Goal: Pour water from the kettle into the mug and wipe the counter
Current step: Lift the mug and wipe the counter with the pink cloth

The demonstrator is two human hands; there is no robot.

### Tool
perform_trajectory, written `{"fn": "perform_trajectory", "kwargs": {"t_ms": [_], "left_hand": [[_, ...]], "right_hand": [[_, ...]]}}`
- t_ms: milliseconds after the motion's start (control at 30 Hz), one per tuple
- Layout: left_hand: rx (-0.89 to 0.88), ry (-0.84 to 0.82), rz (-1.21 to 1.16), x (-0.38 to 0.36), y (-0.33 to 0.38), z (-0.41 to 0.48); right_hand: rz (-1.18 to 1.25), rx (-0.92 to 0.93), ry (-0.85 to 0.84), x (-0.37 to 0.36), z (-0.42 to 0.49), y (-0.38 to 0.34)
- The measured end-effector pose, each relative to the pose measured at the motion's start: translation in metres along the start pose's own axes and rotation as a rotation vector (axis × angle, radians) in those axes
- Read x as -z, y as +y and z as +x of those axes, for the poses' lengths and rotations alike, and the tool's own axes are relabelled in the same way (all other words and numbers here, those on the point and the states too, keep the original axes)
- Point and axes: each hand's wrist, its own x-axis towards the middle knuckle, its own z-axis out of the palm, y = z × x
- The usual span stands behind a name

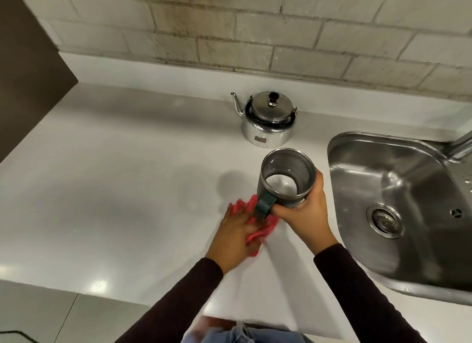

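left hand [236, 236]: fingers flat, pressing cloth [256, 234] on table [115, 176]
right hand [304, 212]: clamped round mug [288, 163], held up just right of left hand
kettle [268, 120]: upright beyond mug, right hand nearer

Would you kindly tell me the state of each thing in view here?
kettle: upright on the counter, lid on, handle folded down.
mug: lifted, uncovered, gripped by the right hand.
cloth: crumpled, pressed on the counter under the left hand.
sink: strainer seated in the drain.
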Motion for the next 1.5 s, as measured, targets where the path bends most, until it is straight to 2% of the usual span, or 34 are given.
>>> {"fn": "perform_trajectory", "kwargs": {"t_ms": [167,333,500,733,867,967,1067,1133,1267,1500], "left_hand": [[-0.001,0.070,-0.029,0.029,-0.042,-0.062],[0.311,0.155,-0.013,0.070,-0.110,-0.063],[0.432,0.228,0.019,0.094,-0.134,-0.056],[0.372,0.324,-0.041,0.081,-0.112,-0.079],[0.321,0.247,-0.069,0.069,-0.085,-0.111],[0.250,0.151,-0.084,0.060,-0.065,-0.118],[0.143,0.077,-0.106,0.054,-0.046,-0.108],[0.062,0.029,-0.125,0.049,-0.031,-0.095],[-0.025,0.012,-0.258,0.035,0.008,-0.056],[0.044,0.093,-0.507,0.015,0.065,0.039]], "right_hand": [[0.048,-0.027,-0.079,-0.034,0.001,0.002],[0.059,-0.065,-0.164,-0.072,-0.007,0.006],[0.055,-0.086,-0.165,-0.101,-0.010,0.010],[0.041,-0.096,-0.129,-0.118,-0.010,0.014],[0.041,-0.111,-0.139,-0.118,-0.009,0.011],[0.036,-0.113,-0.241,-0.111,-0.010,0.010],[-0.004,-0.141,-0.422,-0.092,-0.012,0.014],[-0.062,-0.179,-0.455,-0.072,-0.015,0.017],[-0.198,-0.134,-0.279,-0.023,-0.019,0.023],[-0.234,-0.157,0.032,0.064,-0.013,0.039]]}}
